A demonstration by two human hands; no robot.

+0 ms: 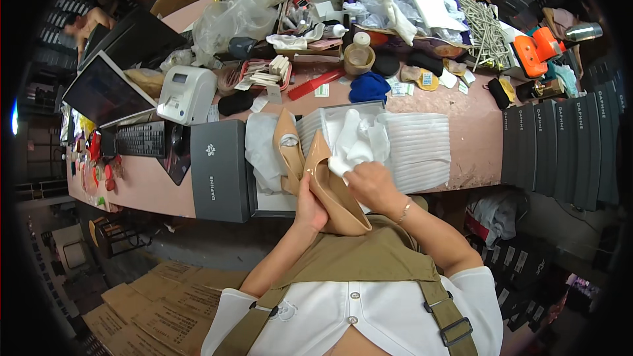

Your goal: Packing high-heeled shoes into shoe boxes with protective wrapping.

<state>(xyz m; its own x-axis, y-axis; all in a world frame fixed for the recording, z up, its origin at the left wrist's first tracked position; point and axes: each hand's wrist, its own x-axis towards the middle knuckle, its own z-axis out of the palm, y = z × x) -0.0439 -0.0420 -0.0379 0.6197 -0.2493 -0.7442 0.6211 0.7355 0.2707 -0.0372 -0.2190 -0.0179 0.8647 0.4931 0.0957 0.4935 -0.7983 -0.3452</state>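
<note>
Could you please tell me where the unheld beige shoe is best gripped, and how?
I'd grip the unheld beige shoe by its rear, coming from the left: its pointed toe faces away, and the held shoe crowds its right side.

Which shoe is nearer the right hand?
The held shoe, in the left hand; the right hand is at its opening. The other shoe lies farther left.
</note>
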